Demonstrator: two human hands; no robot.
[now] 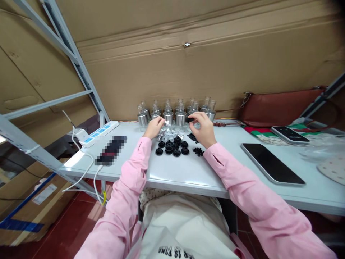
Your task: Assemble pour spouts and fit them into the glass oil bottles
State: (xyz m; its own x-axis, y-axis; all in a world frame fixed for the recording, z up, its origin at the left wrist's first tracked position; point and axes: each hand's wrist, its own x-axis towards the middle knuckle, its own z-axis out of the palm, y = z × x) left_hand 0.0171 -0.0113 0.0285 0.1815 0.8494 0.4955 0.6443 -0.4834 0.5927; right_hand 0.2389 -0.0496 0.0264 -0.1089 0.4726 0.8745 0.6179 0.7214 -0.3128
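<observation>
Power strip (99, 132) is lying at the left rear of the tabletop (188, 172), with cables hanging off the front edge. A dark slab (111, 150), pixelated, is sitting just right of it.

Left hand (155, 127) is curling shut, fingertips pinching a small clear part (167, 123) just above the tabletop. That's happening right in front of the metal cans (175, 114) lining up along the cardboard back wall.

A pile of clear bits (167, 135) is lying under the hands. Black caps (172, 147) are clustering just nearer the person.

Right hand (202, 129) is facing the left one, thumb and forefinger pinching a small black part (189, 119). It's sitting near the clear part; can't tell if they're touching. Black bits (198, 151) are lying beside the right wrist.

Further right a tablet (272, 163) is lying flat, with a remote (289, 133) behind it and a brown bag (277, 108) leaning on the wall.
</observation>
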